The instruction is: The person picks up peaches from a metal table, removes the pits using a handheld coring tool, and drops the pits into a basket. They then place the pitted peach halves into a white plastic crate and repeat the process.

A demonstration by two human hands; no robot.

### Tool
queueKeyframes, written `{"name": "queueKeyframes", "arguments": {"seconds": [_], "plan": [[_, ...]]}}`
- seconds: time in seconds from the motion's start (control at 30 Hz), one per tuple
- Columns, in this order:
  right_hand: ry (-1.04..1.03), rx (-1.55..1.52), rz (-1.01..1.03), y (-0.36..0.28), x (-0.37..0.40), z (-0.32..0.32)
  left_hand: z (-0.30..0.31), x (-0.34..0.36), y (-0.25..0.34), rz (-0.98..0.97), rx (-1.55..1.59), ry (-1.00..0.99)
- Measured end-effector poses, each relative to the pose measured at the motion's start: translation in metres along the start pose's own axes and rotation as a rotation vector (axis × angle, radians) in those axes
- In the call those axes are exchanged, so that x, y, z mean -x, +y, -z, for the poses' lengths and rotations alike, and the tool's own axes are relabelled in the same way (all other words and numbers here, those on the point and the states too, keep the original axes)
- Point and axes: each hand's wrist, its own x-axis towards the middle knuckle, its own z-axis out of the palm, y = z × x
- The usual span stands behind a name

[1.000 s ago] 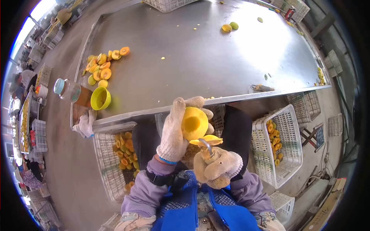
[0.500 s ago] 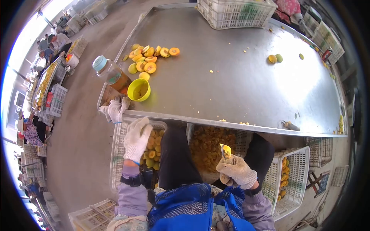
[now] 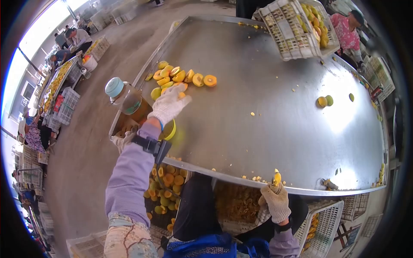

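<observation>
My left hand (image 3: 170, 105), in a white knit glove, reaches across the steel table (image 3: 266, 129) to the pile of halved yellow peaches (image 3: 180, 77). Its fingers are spread, with the fingertips on a peach half at the pile's near side. My right hand (image 3: 276, 201), also gloved, stays low at the table's near edge. It is closed on a small metal pitting tool (image 3: 276, 177) that points up with a yellow scrap of fruit on its tip.
A yellow cup (image 3: 172, 129) and a blue-lidded jar (image 3: 124, 101) stand by my left wrist. Another person (image 3: 348, 30) tips a white crate of fruit (image 3: 297, 28) at the far edge. Two peaches (image 3: 325, 101) lie at the right. Crates of halves (image 3: 165, 185) and scraps (image 3: 238, 202) sit under the table.
My left hand held a peach, went down to the crate of halves with nothing in it, and now stretches up to the pile. The right hand keeps the tool.
</observation>
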Motion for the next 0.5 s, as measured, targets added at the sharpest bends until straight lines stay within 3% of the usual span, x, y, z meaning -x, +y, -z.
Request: {"name": "queueKeyframes", "arguments": {"seconds": [0.23,0.3,0.33,0.43,0.5], "plan": [[0.048,-0.098,-0.175,-0.013,-0.020,0.001,-0.014,-0.110,-0.068,0.342,-0.186,0.004],[0.054,-0.085,-0.218,-0.020,-0.021,-0.001,-0.023,-0.126,-0.098,0.516,-0.127,-0.098],[0.070,-0.077,-0.260,-0.023,-0.020,-0.002,-0.025,-0.127,-0.109,0.458,0.055,-0.154],[0.053,-0.131,-0.285,-0.018,-0.019,-0.003,-0.035,-0.131,-0.102,0.465,-0.021,-0.257],[0.047,-0.136,-0.252,-0.016,-0.020,-0.004,-0.041,-0.120,-0.078,0.371,-0.145,-0.339]]}}
